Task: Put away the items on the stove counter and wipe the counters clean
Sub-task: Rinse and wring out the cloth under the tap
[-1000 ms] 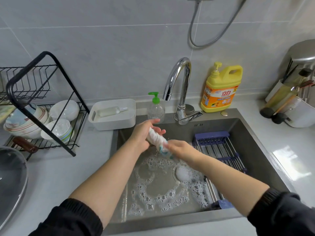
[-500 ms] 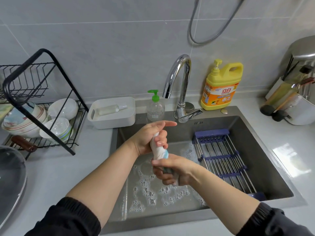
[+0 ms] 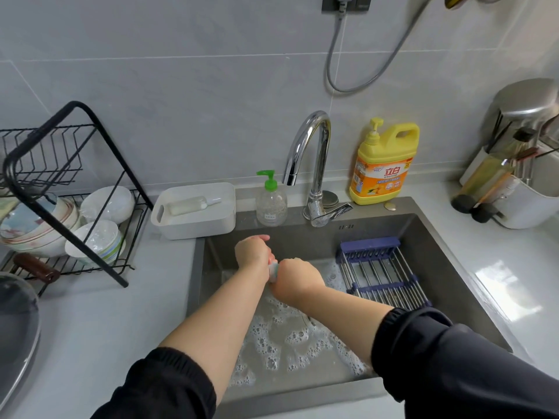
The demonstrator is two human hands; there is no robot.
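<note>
Because both fists are closed round it, only a small sliver of the cloth, white with a touch of teal, can be seen. It is held above the sudsy water in the sink, towards the back of the basin. The left hand is clamped on the upper part and the right hand on the lower part, and the two hands are pressed together with no gap between them. The cloth's ends are hidden inside the palms, so its full length cannot be judged. From the strip that shows, its long axis appears to run from the left fist down and towards the right fist, though this cannot be told for certain. The drain is covered by the forearms and foam. A blue-framed rack is set in the right part of the basin, its near end hidden by the right sleeve. A glass lid at the left and a utensil holder at the right are cut off by the picture's edges. Behind the sink, the faucet is flanked by a pump bottle and a yellow detergent jug.
</note>
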